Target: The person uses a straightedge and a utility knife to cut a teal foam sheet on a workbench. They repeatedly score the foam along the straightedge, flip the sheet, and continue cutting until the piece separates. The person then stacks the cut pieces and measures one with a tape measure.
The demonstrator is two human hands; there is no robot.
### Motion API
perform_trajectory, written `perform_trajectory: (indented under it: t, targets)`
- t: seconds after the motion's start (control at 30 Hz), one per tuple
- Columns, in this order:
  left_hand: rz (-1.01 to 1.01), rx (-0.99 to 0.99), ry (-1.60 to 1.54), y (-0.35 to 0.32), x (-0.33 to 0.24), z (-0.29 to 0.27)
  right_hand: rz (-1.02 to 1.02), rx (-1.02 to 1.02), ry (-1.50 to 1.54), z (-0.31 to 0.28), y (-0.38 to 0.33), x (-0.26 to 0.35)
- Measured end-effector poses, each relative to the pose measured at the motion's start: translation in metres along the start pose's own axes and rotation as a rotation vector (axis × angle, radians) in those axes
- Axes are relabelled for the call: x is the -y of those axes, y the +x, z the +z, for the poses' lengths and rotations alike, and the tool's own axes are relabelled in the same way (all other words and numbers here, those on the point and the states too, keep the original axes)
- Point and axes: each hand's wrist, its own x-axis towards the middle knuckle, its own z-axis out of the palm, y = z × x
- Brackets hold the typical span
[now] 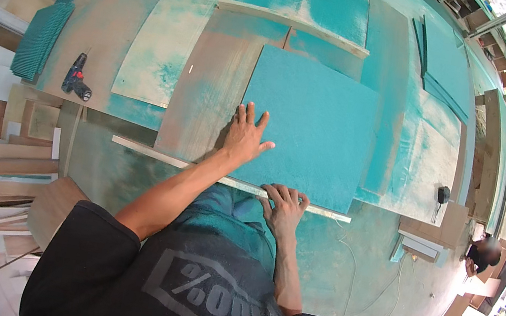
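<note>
A square teal panel (311, 128) lies flat on a paint-stained work surface in front of me. My left hand (246, 137) rests on the panel's left side with its fingers spread, and it holds nothing. A long, thin wooden strip (153, 152) runs along the near edge, under the panel's front side. My right hand (284, 209) is bent over this strip, its fingertips reaching the panel's front edge. The undersides of its fingers are hidden.
A cordless drill (77, 78) lies at left beside a stack of teal panels (44, 39). Another wooden strip (295, 26) crosses behind the square panel. More teal sheets (445, 66) lie far right, a tape measure (442, 194) nearer. A person (483, 255) is at far right.
</note>
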Motion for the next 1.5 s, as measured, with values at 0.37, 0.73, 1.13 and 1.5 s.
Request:
perform_trajectory:
  t: [0.37,0.73,1.13,1.5]
  targets:
    - [0.070,-0.054,0.065,0.067,0.016,-0.012,0.032,-0.145,0.042,0.009,0.060,-0.027]
    - [0.074,-0.084,0.097,0.153,0.030,-0.029,0.042,-0.133,0.063,0.008,0.145,-0.049]
    - [0.061,-0.078,0.137,0.267,0.054,-0.055,-0.017,-0.192,0.000,0.013,0.257,-0.085]
    - [0.076,-0.129,0.159,0.370,0.070,-0.076,-0.019,-0.185,-0.031,0.017,0.359,-0.117]
